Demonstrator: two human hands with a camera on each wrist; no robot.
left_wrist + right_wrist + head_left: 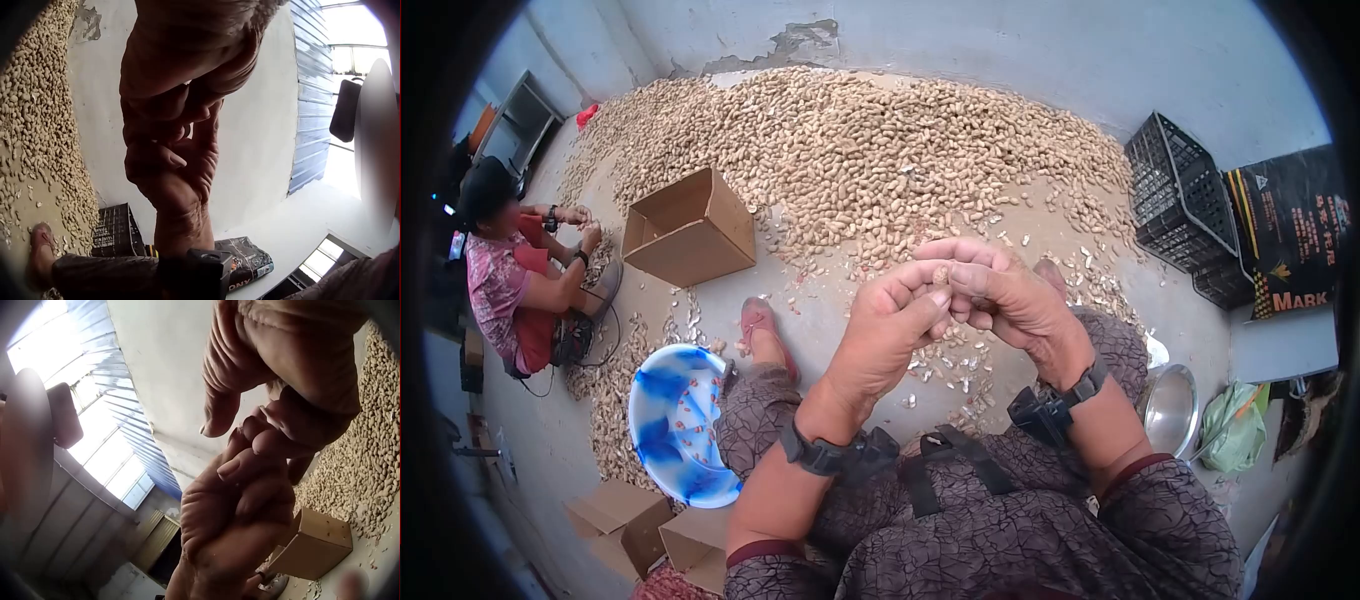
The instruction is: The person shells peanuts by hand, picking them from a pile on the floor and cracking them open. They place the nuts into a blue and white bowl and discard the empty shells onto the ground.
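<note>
I sit on the floor with my left hand [890, 320] and right hand [1000, 295] pressed together in front of me, fingertips of both pinching one peanut [941, 274] between them. Only its tan top shows above my thumbs, so I cannot tell whether the shell has cracked yet.

Beyond my hands a very large heap of unshelled peanuts [850, 150] covers the floor up to the wall, so by my judgement most of the shelling is left. Broken shells [945, 365] lie scattered on the floor just under my hands. A blue and white bowl [680, 420] near my left knee holds only a thin scatter of reddish kernels, and a metal bowl [1170, 405] sits by my right knee.

An open cardboard box [690, 230] stands at the heap's edge. Another person [510, 275] sits well off to my left, also handling peanuts.
</note>
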